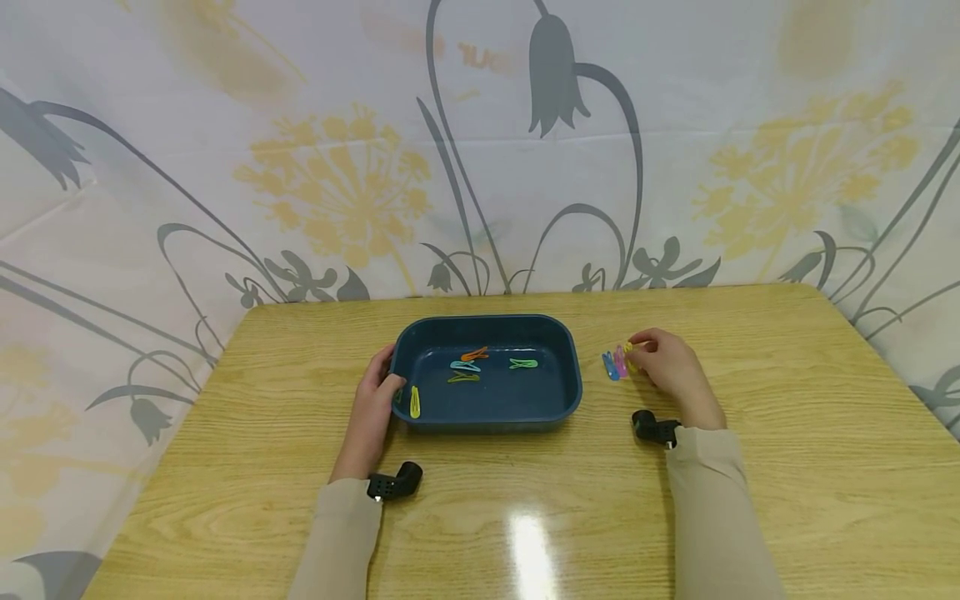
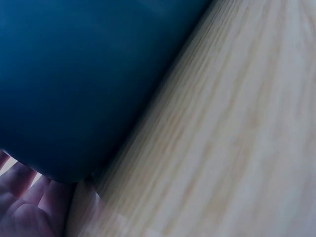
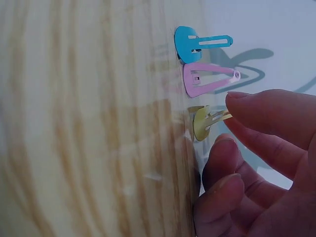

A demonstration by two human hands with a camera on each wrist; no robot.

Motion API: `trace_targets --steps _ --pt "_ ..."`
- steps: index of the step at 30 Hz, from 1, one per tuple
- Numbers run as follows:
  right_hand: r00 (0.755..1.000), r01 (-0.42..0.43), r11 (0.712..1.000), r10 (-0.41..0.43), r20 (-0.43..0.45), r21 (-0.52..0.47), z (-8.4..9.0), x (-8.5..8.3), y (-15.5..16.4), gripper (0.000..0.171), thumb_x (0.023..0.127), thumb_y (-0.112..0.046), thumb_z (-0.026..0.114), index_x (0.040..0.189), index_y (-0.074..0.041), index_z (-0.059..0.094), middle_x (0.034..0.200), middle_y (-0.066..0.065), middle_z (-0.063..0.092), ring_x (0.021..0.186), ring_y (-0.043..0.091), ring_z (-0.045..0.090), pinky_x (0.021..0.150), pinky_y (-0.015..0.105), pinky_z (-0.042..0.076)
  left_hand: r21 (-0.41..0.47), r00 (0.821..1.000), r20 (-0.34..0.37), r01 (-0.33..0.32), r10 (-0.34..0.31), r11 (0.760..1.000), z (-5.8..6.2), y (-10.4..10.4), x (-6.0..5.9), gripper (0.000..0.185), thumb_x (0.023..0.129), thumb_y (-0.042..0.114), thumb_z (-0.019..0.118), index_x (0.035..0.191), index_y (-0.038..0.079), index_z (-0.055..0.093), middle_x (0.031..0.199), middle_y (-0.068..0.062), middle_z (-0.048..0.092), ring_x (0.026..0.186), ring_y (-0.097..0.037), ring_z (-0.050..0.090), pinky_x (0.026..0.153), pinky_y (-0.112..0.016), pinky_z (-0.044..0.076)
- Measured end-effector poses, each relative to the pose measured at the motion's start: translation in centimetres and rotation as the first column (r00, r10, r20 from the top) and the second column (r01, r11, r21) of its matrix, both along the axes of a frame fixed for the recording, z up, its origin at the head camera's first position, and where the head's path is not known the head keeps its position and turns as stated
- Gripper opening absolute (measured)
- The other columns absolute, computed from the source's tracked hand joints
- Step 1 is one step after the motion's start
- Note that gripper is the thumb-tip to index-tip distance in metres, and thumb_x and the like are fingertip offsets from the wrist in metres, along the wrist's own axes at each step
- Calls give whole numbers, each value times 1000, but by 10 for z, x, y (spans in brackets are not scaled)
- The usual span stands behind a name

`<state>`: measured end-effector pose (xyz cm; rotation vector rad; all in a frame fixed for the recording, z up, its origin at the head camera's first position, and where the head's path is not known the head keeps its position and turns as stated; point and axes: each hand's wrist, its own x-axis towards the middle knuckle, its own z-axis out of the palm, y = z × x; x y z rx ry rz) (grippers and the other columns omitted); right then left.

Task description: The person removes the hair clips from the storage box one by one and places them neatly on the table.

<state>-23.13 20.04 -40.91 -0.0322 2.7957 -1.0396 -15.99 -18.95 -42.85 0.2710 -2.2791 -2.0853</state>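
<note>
Floral cloth hangs behind a pale wood surface (image 1: pixel 787 467) that shines under a ceiling light. Near its middle sits a dark blue tray (image 1: pixel 570 392), holding five hair clips: orange, teal, green, olive and a yellow one by the near left corner. The left hand (image 1: pixel 372 408) rests against the tray's left wall, thumb hooked over the rim, a steadying grip. The right hand (image 1: pixel 670 367) is just right of the tray, its fingertips (image 3: pixel 256 111) closing on a yellow clip (image 3: pixel 203 123); the grip looks like a light pinch just forming. A pink clip (image 3: pixel 205 81) and a blue clip (image 3: pixel 195 43) lie just beside it.

The flat clip could slip on the glossy wood, or the fingers could nudge the pink neighbour. Open wood lies on all sides, the edges well apart from both hands.
</note>
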Motion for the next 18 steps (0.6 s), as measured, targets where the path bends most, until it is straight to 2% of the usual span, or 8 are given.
trace_targets --steps 5,9,12,18 --pt "1000 17 1000 -17 -2 -25 3 2 -2 40 92 -24 44 124 -1 51 107 20 55 77 24 56 67 33 41 2 1000 -8 1 -1 1000 0 0 0 51 89 11 41 139 21 36 144 2 34 130 -15 32 107 -38 24" --pt "999 36 998 -38 -29 -42 7 2 -4 41 94 -27 42 126 -2 50 113 21 53 85 28 52 70 35 40 -7 1000 -16 -5 5 1000 -2 0 0 52 88 11 40 139 20 36 144 1 35 130 -16 33 107 -38 24" --pt "997 45 998 -48 -53 -54 10 2 -5 42 96 -31 41 126 -4 51 113 19 53 86 29 51 68 36 41 -22 1000 -27 -13 12 1000 -3 1 -1 53 88 11 40 140 19 36 144 -2 35 129 -18 34 106 -39 26" --pt "993 -3 996 -7 -114 -93 13 0 -12 44 95 -38 41 123 -7 53 102 15 58 73 26 52 60 31 41 -11 1000 -13 -11 10 1000 -2 1 -1 52 89 11 41 139 20 36 144 1 35 129 -15 33 107 -38 25"
